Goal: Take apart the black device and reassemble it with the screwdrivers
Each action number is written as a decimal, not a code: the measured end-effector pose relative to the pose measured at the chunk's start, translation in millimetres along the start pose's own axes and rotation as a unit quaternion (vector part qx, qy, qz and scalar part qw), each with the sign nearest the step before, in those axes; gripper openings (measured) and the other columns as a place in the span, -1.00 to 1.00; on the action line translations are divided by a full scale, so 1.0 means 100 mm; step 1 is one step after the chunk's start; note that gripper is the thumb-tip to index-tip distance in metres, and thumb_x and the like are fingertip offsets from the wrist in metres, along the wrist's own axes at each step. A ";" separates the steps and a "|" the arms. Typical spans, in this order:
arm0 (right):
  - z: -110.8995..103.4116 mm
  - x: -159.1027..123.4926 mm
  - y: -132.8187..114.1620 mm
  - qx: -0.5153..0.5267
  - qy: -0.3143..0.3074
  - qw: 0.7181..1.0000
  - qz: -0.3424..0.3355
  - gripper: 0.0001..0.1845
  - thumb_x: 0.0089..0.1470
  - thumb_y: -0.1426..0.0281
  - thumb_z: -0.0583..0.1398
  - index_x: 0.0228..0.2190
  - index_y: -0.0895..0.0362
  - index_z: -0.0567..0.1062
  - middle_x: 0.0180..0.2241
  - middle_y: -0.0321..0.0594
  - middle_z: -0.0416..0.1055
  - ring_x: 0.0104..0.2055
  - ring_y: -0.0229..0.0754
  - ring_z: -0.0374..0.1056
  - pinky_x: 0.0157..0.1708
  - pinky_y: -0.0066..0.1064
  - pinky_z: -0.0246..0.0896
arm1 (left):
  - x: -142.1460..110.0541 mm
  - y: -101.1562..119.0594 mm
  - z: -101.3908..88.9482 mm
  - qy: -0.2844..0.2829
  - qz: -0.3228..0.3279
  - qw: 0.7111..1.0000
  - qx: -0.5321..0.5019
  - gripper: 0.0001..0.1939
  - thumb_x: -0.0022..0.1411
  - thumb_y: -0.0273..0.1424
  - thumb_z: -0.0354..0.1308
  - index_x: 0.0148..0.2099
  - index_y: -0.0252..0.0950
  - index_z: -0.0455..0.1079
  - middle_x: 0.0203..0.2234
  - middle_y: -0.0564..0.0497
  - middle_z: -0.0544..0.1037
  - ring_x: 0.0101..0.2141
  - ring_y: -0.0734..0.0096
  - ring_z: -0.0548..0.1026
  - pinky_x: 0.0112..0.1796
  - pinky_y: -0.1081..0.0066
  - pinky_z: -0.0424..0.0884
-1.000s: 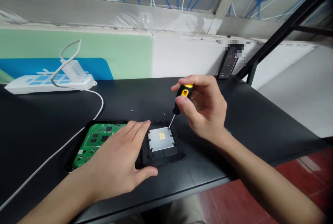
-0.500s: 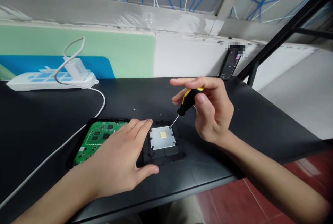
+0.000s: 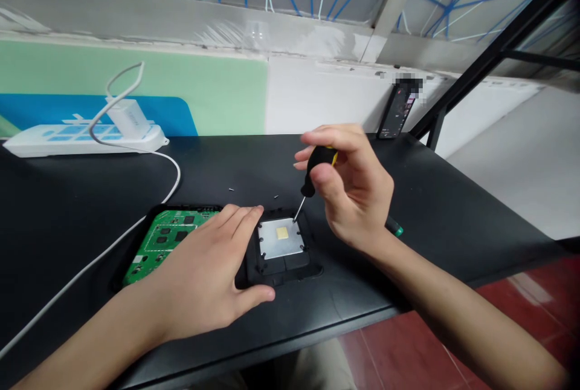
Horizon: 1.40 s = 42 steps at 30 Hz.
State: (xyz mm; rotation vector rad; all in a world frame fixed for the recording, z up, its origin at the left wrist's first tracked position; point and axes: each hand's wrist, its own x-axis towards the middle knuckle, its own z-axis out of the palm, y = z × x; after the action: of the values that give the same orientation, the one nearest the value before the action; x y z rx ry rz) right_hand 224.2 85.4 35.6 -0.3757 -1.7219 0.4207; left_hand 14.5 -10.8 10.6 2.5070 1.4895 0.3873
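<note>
My right hand (image 3: 356,187) grips a black-and-yellow screwdriver (image 3: 312,167) between thumb and fingers. The screwdriver's tip meets the upper right corner of a silver metal plate (image 3: 274,248), at a screw position. A pale yellow square pad (image 3: 283,233) sits on this plate, which lies inside a black plastic casing (image 3: 312,271). My left hand (image 3: 208,275) braces the casing's left side, fingers at the back edge and thumb at the front. Partly under my left hand and forearm is a green circuit board (image 3: 156,236) in a black housing.
Two small screws, one (image 3: 231,189) left and another (image 3: 276,196) right, lie behind the casing. A teal-ended tool (image 3: 394,227) shows behind my right wrist. At the back stand a white power strip (image 3: 67,145) with a cable (image 3: 180,172) and a propped phone (image 3: 399,109).
My right hand and the screwdriver handle have shifted left and become more upright, the tip staying at the same plate corner. The teal-ended tool now shows. My left hand keeps its place on the casing.
</note>
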 end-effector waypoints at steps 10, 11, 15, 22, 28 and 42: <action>-0.03 -0.03 -0.01 -0.024 0.013 1.000 -0.011 -0.73 0.38 0.24 0.07 -0.03 -0.05 0.53 -0.10 -0.19 0.53 -0.12 -0.09 0.50 -0.13 -0.09 0.54 | 0.00 0.01 -0.01 -0.009 0.000 1.000 0.000 -0.11 0.19 0.00 0.31 0.38 -0.39 0.15 0.24 -0.30 0.41 0.21 -0.19 0.36 0.20 -0.10 0.35; -0.04 -0.03 0.00 -0.047 0.020 0.998 -0.027 -0.76 0.34 0.22 0.14 -0.07 -0.04 0.55 -0.14 -0.17 0.52 -0.15 -0.08 0.48 -0.16 -0.08 0.53 | 0.00 0.01 -0.02 -0.007 0.000 1.000 -0.003 -0.12 0.18 -0.01 0.32 0.37 -0.38 0.16 0.23 -0.29 0.42 0.21 -0.19 0.37 0.20 -0.10 0.35; -0.04 -0.02 -0.01 -0.076 0.036 0.996 -0.021 -0.80 0.27 0.33 0.24 -0.07 -0.08 0.58 -0.21 -0.19 0.51 -0.23 -0.12 0.46 -0.21 -0.13 0.51 | 0.00 0.00 -0.02 0.000 -0.001 1.000 -0.013 -0.12 0.16 -0.02 0.33 0.38 -0.32 0.16 0.23 -0.26 0.42 0.22 -0.19 0.37 0.20 -0.10 0.34; -0.02 -0.01 0.01 -0.052 0.030 0.998 -0.003 -0.81 0.31 0.28 0.18 -0.07 -0.07 0.54 -0.16 -0.22 0.53 -0.14 -0.09 0.46 -0.20 -0.14 0.51 | 0.01 0.00 -0.01 -0.018 -0.005 1.000 0.004 -0.07 0.18 0.02 0.31 0.39 -0.41 0.14 0.26 -0.32 0.38 0.23 -0.22 0.34 0.20 -0.12 0.34; 0.00 -0.03 0.05 -0.017 0.052 0.998 0.036 -0.77 0.33 0.33 0.15 0.00 -0.08 0.47 -0.16 -0.23 0.52 -0.18 -0.14 0.49 -0.14 -0.17 0.54 | 0.00 0.00 -0.03 -0.025 -0.003 1.000 0.013 -0.04 0.19 0.04 0.29 0.42 -0.42 0.09 0.27 -0.33 0.37 0.24 -0.22 0.33 0.20 -0.12 0.33; -0.04 -0.03 -0.04 -0.006 0.023 0.999 0.043 -0.67 0.42 0.36 -0.01 0.05 -0.02 0.48 -0.11 -0.21 0.55 -0.13 -0.14 0.52 -0.12 -0.14 0.52 | 0.02 0.01 -0.02 -0.026 -0.009 1.000 0.006 -0.04 0.17 0.03 0.31 0.41 -0.43 0.10 0.28 -0.34 0.37 0.26 -0.24 0.32 0.22 -0.13 0.32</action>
State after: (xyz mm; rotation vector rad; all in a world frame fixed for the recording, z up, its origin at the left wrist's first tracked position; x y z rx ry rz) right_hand 228.3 80.6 35.3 -0.4658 -1.6677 0.4599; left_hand 15.2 -9.3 13.3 2.4916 1.4976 0.3091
